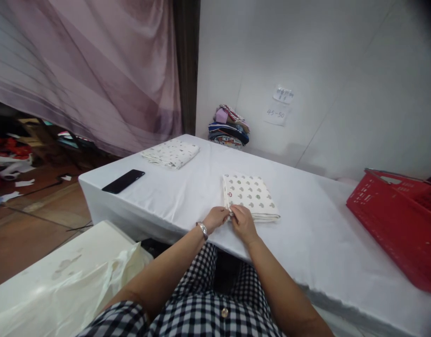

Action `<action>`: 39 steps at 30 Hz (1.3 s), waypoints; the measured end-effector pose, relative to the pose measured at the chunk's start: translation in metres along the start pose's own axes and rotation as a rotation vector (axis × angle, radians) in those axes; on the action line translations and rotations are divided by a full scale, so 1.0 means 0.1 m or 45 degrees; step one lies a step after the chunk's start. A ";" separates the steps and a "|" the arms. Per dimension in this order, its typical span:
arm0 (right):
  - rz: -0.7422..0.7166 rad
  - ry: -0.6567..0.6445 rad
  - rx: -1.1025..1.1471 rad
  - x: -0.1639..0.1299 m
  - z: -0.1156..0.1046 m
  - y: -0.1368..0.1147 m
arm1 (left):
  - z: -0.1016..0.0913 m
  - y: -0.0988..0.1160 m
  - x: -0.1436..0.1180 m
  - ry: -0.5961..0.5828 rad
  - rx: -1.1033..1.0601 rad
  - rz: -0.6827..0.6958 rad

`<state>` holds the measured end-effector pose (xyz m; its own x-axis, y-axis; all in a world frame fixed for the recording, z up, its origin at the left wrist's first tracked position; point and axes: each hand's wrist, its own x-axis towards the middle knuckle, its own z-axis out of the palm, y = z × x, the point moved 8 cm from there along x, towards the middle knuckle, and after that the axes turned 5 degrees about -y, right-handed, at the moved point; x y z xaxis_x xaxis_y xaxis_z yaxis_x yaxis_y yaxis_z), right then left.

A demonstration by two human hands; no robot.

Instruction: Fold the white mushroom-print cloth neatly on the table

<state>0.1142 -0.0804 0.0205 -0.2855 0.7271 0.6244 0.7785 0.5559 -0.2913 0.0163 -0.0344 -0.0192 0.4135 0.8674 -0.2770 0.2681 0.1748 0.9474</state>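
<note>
A folded cream cloth with grey mushroom-like prints and a few red and green marks lies flat on the white-covered table. My left hand, with a bracelet at its wrist, is closed at the cloth's near left corner. My right hand meets it there, its fingers pinched on the same corner. A small whitish bit shows between the fingertips of both hands; its detail is too small to make out.
Another folded print cloth and a black phone lie at the table's left end. At the right stands a red plastic basket. Folded textiles are stacked by the wall. A white surface with plastic sheeting is at lower left.
</note>
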 end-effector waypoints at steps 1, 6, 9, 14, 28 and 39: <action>0.001 0.001 0.011 0.00 0.00 0.01 | -0.01 0.00 0.00 0.016 0.008 0.024; 0.048 0.068 0.058 0.01 -0.08 0.03 | -0.02 0.00 0.03 0.027 -0.007 0.102; 0.109 0.164 0.085 -0.01 -0.14 0.07 | -0.07 -0.01 0.04 0.120 -0.040 0.120; 0.124 0.186 0.080 -0.03 -0.16 0.09 | -0.13 -0.07 0.09 0.239 -0.026 0.033; 0.056 0.171 0.034 -0.01 -0.14 0.04 | -0.21 -0.06 0.43 0.308 0.220 -0.026; 0.019 0.099 -0.077 0.00 -0.06 -0.01 | -0.24 -0.03 0.47 0.287 0.407 -0.042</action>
<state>0.1163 -0.0834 0.0249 -0.2311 0.7004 0.6753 0.8154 0.5180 -0.2583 0.0144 0.0171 -0.0318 0.2078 0.9505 -0.2309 0.5505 0.0815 0.8309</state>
